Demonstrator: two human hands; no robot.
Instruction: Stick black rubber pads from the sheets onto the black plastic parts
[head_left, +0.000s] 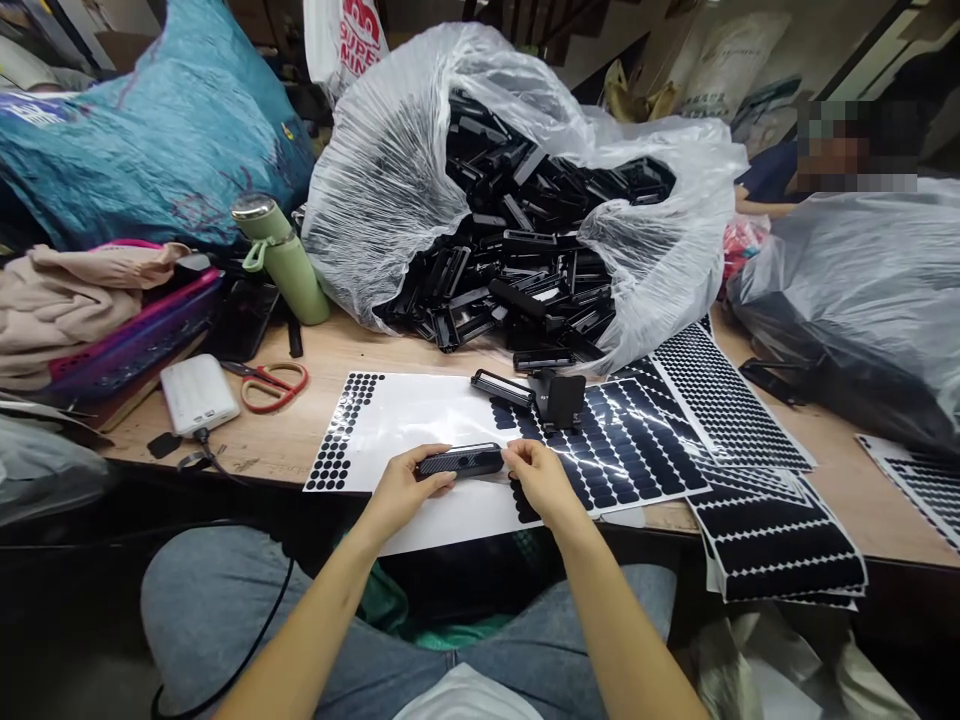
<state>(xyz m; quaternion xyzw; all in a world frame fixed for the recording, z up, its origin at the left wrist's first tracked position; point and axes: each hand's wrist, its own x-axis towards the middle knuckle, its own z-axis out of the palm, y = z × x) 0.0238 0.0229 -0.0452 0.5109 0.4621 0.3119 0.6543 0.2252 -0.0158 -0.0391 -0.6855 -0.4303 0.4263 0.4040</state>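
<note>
A narrow black plastic part [460,461] is held over a white sheet [420,415] of black round stickers at the table's near edge. My left hand [403,487] grips its left end with closed fingers. My right hand [538,478] pinches its right end. Two more black parts [501,388] [561,398] lie on the sheet just beyond. Behind them a big clear plastic bag [390,170] spills a heap of the same black parts [525,250].
More sticker sheets [720,400] [780,540] lie to the right. A green bottle [281,258], red scissors [270,385], a white power bank [199,393] and folded cloth [67,290] are at the left. Another person [780,180] sits behind a grey bag [862,290] at the far right.
</note>
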